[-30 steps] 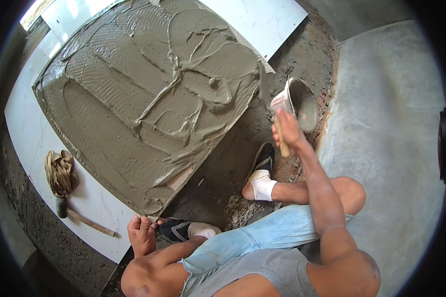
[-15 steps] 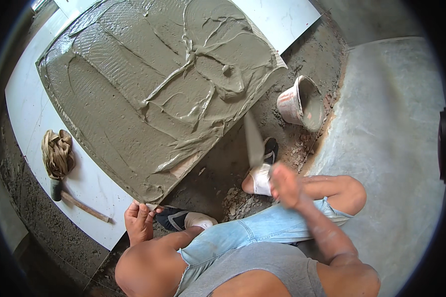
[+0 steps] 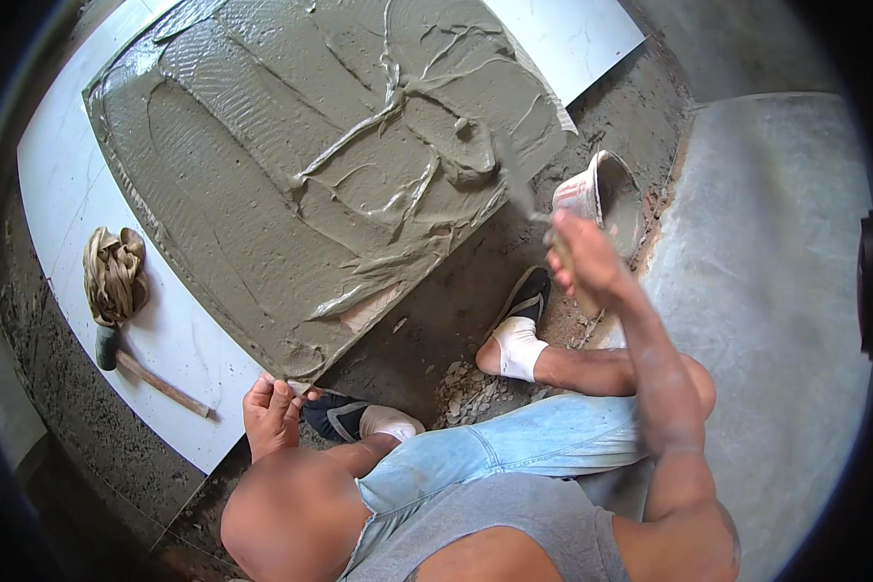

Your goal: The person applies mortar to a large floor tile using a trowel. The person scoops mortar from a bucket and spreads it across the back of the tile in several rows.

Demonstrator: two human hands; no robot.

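A large tile [image 3: 367, 308], spread with wet grey mortar [image 3: 252, 184], stretches from in front of me to the far left. My left hand [image 3: 274, 412] is closed on its near corner, fingertips at the edge. My right hand [image 3: 584, 254] grips a trowel [image 3: 521, 186] by its wooden handle. The blade, smeared by motion, reaches over the tile's right edge. Just beyond that hand a tilted bucket [image 3: 577, 194] has grey mortar inside.
White marbled tiles [image 3: 63, 175] lie along the left, another white tile [image 3: 572, 39] at the far right. A rubber mallet [image 3: 165, 388] and a crumpled brown cloth [image 3: 116, 276] rest on the left one. Mortar crumbs [image 3: 466, 393] lie between my feet. Grey concrete [image 3: 766, 242] is at right.
My right hand has moved up and away from me with the trowel, toward the bucket and the tile's edge. My left hand stays at the tile's corner. The view has shifted slightly.
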